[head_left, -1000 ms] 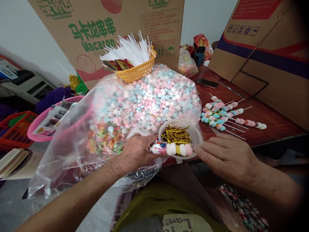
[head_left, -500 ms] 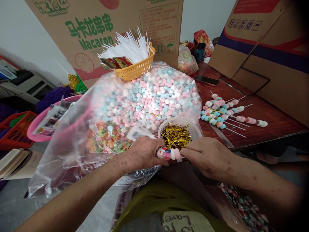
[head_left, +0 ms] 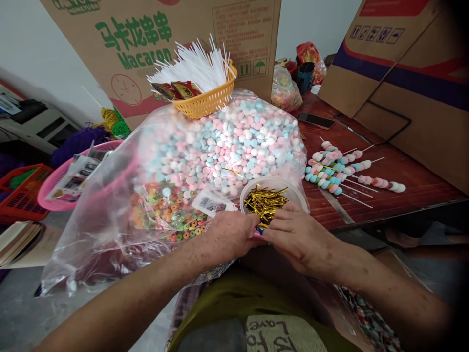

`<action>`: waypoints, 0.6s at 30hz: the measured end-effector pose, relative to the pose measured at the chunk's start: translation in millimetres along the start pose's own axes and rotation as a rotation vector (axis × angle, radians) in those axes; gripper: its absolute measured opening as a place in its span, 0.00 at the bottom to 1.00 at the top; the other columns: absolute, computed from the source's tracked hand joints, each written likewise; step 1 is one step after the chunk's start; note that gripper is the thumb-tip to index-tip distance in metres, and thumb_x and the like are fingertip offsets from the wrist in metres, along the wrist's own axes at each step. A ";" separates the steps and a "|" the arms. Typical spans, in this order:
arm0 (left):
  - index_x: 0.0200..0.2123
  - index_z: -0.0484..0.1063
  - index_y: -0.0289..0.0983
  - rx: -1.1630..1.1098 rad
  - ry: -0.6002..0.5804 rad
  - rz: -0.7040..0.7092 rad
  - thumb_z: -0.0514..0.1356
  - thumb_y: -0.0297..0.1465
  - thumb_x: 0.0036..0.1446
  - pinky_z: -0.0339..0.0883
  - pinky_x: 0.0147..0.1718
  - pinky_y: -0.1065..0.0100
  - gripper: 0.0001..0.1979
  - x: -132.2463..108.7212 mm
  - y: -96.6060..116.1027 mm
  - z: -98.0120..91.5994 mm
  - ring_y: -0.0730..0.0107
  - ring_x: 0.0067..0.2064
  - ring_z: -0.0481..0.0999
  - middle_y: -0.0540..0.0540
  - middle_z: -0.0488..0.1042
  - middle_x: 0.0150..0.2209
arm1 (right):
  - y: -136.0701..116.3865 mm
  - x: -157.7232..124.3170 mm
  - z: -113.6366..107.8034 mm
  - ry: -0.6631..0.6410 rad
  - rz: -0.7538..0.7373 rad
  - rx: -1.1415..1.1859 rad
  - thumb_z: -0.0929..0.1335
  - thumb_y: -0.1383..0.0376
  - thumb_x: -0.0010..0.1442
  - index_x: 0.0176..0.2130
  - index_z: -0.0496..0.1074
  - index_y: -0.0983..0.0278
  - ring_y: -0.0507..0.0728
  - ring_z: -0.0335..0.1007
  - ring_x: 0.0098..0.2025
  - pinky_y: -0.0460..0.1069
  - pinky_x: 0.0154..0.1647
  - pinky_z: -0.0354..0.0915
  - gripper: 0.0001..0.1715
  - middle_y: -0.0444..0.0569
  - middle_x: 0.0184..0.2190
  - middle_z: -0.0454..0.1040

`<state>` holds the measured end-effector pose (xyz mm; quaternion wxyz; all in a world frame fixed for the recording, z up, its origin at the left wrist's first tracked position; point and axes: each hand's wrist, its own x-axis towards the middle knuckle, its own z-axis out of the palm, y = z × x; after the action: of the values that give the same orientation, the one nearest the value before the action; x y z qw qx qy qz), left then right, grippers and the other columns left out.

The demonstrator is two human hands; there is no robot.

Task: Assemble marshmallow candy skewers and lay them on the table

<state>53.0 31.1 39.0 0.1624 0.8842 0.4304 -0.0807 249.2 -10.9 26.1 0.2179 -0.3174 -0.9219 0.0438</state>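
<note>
My left hand (head_left: 232, 234) is closed around a small printed candy wrapper (head_left: 258, 232), whose white printed end sticks out beyond my knuckles. Right beside it, my right hand (head_left: 298, 234) has its fingers closed on the same wrapper's other part. Only a sliver of pink and blue print shows between the two hands; the candy inside is covered by my fingers. Just beyond my hands, a round translucent tub (head_left: 298, 195) holds short gold twist ties (head_left: 264, 203).
A big clear bag of pastel candies (head_left: 227, 137) bears a yellow basket (head_left: 205, 102) of white sticks. Several candy skewers (head_left: 326, 171) lie on the red-brown table (head_left: 414, 203) at right, near a phone (head_left: 315, 120). Cardboard boxes (head_left: 410, 73) stand behind; a pink basket (head_left: 54, 195) is at left.
My right hand has moved left and up against my left hand, over the wrapper. The pink and white candy that showed between them is now covered.
</note>
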 end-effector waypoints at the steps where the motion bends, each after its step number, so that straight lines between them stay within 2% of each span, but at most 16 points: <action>1: 0.36 0.72 0.40 0.017 0.005 -0.003 0.55 0.46 0.54 0.64 0.30 0.65 0.17 0.9 0.4 1.9 0.56 0.34 0.77 0.44 0.78 0.31 | -1.9 0.8 -0.7 -0.022 0.017 0.002 0.59 0.73 0.60 0.37 0.71 0.66 0.56 0.61 0.31 0.52 0.34 0.51 0.13 0.49 0.28 0.72; 4: 0.36 0.72 0.40 0.023 0.037 -0.072 0.53 0.46 0.55 0.64 0.29 0.64 0.17 0.8 -1.2 4.9 0.53 0.35 0.77 0.43 0.78 0.31 | -5.1 2.8 -6.6 -0.099 0.129 0.109 0.59 0.72 0.62 0.44 0.70 0.67 0.56 0.65 0.36 0.51 0.37 0.55 0.14 0.52 0.35 0.74; 7: 0.35 0.73 0.39 0.010 0.030 -0.082 0.54 0.47 0.55 0.65 0.29 0.62 0.18 -2.0 -1.5 3.8 0.51 0.35 0.78 0.42 0.78 0.31 | -7.1 6.2 -6.3 -0.211 0.194 0.147 0.60 0.73 0.59 0.39 0.71 0.67 0.57 0.67 0.36 0.50 0.35 0.57 0.12 0.52 0.34 0.74; 9: 0.35 0.73 0.39 0.000 0.022 -0.079 0.54 0.47 0.55 0.66 0.31 0.61 0.18 -2.3 2.6 4.2 0.51 0.36 0.78 0.42 0.78 0.31 | -10.2 10.7 2.3 -0.295 0.243 0.060 0.61 0.75 0.56 0.35 0.71 0.66 0.58 0.66 0.33 0.50 0.32 0.55 0.12 0.52 0.31 0.74; 11: 0.34 0.73 0.39 -0.003 0.020 -0.107 0.54 0.44 0.55 0.67 0.33 0.60 0.16 -1.1 8.9 6.5 0.51 0.37 0.78 0.42 0.78 0.32 | -13.9 16.2 14.5 -0.327 0.294 -0.013 0.61 0.75 0.54 0.34 0.70 0.66 0.58 0.66 0.32 0.50 0.31 0.55 0.11 0.53 0.30 0.73; 13: 0.35 0.74 0.38 -0.035 0.022 -0.154 0.55 0.41 0.55 0.67 0.36 0.60 0.14 -1.3 12.8 7.8 0.51 0.38 0.77 0.40 0.79 0.34 | -15.2 20.4 25.0 -0.303 0.307 -0.027 0.61 0.75 0.54 0.33 0.69 0.67 0.58 0.66 0.32 0.50 0.32 0.55 0.10 0.53 0.29 0.72; 15: 0.41 0.73 0.37 -0.166 0.032 -0.144 0.58 0.41 0.53 0.67 0.37 0.61 0.16 -6.3 9.1 4.0 0.52 0.39 0.77 0.40 0.78 0.36 | -12.2 21.4 29.5 -0.244 0.268 -0.003 0.61 0.75 0.54 0.32 0.68 0.67 0.57 0.65 0.32 0.50 0.32 0.56 0.08 0.52 0.28 0.71; 18: 0.54 0.65 0.39 -0.500 0.075 0.052 0.62 0.44 0.49 0.67 0.39 0.66 0.30 -24.2 -13.2 -11.4 0.57 0.44 0.75 0.42 0.76 0.45 | -2.7 17.4 22.7 -0.108 0.199 0.048 0.58 0.72 0.60 0.30 0.65 0.65 0.55 0.62 0.30 0.49 0.31 0.56 0.10 0.50 0.26 0.69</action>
<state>27.8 25.0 53.7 0.3623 0.8297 0.4196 0.0652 225.7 -1.2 12.8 0.1699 -0.3992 -0.8949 0.1044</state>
